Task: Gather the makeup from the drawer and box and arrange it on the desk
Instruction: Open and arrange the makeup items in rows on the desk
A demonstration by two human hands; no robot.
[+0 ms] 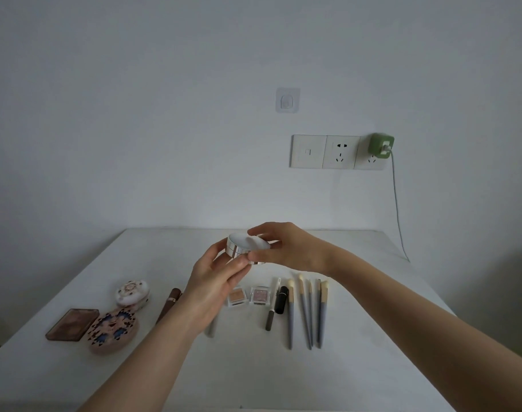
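Both hands hold a round white and silver compact (pixel 244 244) above the white desk (pixel 358 346). My left hand (pixel 215 281) grips it from below and my right hand (pixel 286 248) pinches its right rim. On the desk lie a brown palette (pixel 72 324), a patterned oval case (pixel 114 330), a small white patterned case (pixel 132 293), a brown tube (pixel 168 304), two small square eyeshadow pots (pixel 249 295), a black lipstick (pixel 281 299), a thin wand (pixel 272 307) and several grey-handled brushes (pixel 309 313) in a row.
The desk stands against a white wall with a socket panel (pixel 338 152). A green charger (pixel 381 145) is plugged in there, and its cable (pixel 398 209) hangs down to the desk's right rear corner. A clear adhesive hook (pixel 287 100) is stuck on the wall above.
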